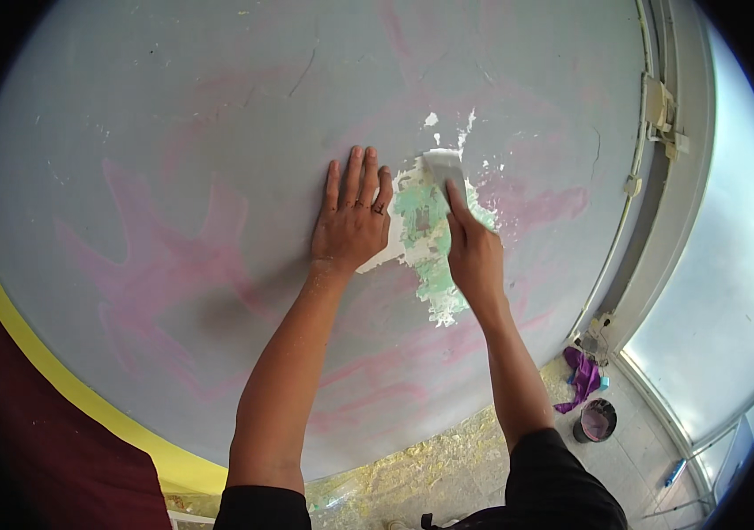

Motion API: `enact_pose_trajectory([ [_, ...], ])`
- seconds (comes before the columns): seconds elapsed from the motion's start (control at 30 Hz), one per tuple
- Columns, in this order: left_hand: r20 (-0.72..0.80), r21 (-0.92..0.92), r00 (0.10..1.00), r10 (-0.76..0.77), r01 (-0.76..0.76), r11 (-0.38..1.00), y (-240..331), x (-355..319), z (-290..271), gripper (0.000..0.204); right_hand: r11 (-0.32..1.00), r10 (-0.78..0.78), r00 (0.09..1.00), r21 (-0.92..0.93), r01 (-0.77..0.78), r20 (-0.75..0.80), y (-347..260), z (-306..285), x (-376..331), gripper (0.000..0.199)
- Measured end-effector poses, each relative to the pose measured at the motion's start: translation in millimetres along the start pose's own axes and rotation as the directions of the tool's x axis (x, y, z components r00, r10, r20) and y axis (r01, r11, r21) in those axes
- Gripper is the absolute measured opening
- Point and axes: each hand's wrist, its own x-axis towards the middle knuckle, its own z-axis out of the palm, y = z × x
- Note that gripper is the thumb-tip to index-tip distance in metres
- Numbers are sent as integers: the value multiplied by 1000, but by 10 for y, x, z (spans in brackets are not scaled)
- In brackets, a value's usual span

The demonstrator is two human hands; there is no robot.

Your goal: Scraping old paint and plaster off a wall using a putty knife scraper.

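Observation:
A grey wall (244,115) with faded pink paint marks fills most of the view. At its middle right is a scraped patch (425,234), where white and pale green layers show with ragged edges. My right hand (476,256) grips a scraper (447,172) with a broad grey blade, its index finger laid along it. The blade's edge meets the wall at the top of the patch; the handle is hidden in my hand. Flat against the wall, just left of the patch, lies my left hand (355,216), fingers stretched upward and holding nothing.
Cables and a junction box (658,104) run down the wall's right edge beside a bright window (704,291). On the floor at lower right are a dark bucket (596,420) and a purple cloth (581,378). Yellowish flakes (394,473) litter the floor below the wall.

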Motion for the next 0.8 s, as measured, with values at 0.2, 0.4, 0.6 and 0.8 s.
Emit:
enact_pose_trajectory([
  [0.2,-13,-34,1000,-9,9,999,5,-26,-60,54,999,37,999,-10,-37,-13,-226,-215,265,43],
  [0.4,8,-66,1000,-8,8,998,36,26,-11,54,999,39,999,-14,-39,7,-76,-29,43,44],
  [0.6,-37,33,999,-2,3,999,2,-25,-16,55,1000,-2,999,5,2,-38,14,-102,-111,45],
  [0.8,-27,-50,1000,-7,5,999,12,-41,-56,52,998,65,998,-2,-65,26,-116,-86,-43,48],
])
